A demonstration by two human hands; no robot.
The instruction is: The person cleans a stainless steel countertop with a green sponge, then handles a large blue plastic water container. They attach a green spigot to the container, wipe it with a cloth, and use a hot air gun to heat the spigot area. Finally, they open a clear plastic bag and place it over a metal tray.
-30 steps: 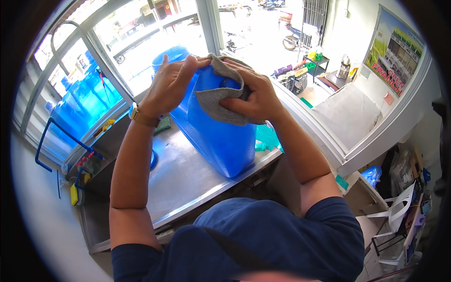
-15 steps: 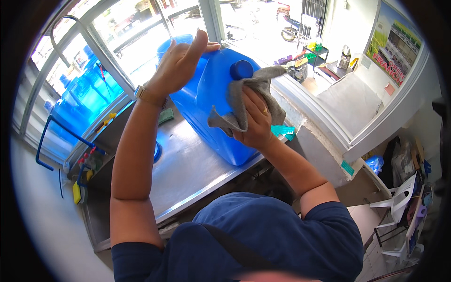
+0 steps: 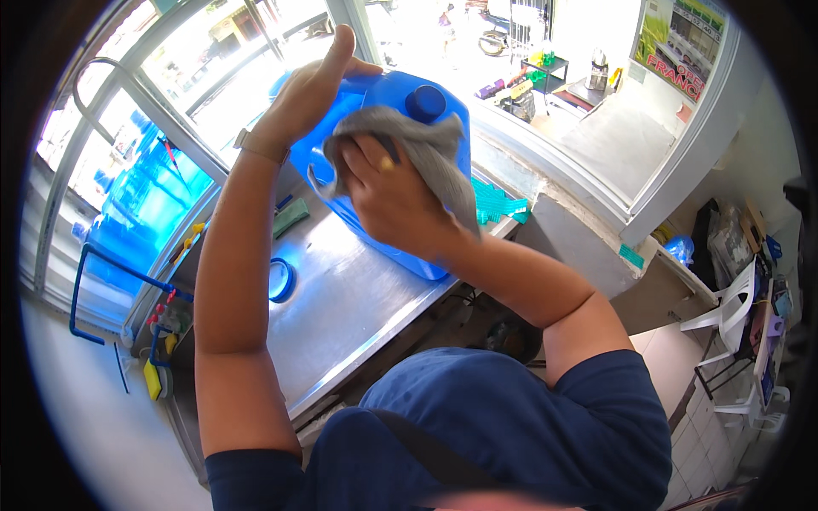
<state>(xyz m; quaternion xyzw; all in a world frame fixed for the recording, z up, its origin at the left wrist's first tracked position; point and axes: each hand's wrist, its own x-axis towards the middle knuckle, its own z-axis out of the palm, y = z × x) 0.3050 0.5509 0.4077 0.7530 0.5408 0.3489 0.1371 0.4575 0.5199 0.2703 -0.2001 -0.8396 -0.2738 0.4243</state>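
A large blue plastic jug (image 3: 464, 140) with a round blue screw cap (image 3: 425, 103) stands tilted on the metal counter. My left hand (image 3: 311, 95) rests at its upper left edge, thumb raised and fingers stretched over the top. A grey cloth (image 3: 443, 162) is bunched in my right hand (image 3: 396, 192), whose fingers press it against the jug's face below the cap. The cloth and my right forearm hide much of that face. Left of the jug, a loose round blue lid (image 3: 280, 280) lies on the counter.
A folded green cloth (image 3: 290, 218) lies behind the lid. Blue pipework (image 3: 128, 266) and a yellow sponge (image 3: 152, 381) are at the left wall. Teal strips (image 3: 498, 203) lie by the window ledge. Several blue water containers (image 3: 153, 213) stand beyond the glass; white chairs (image 3: 728, 298) are at right.
My right hand has swept the grey cloth leftward across the jug's face, away from beside the cap. My left hand stays at the jug's top edge. The view has shifted slightly.
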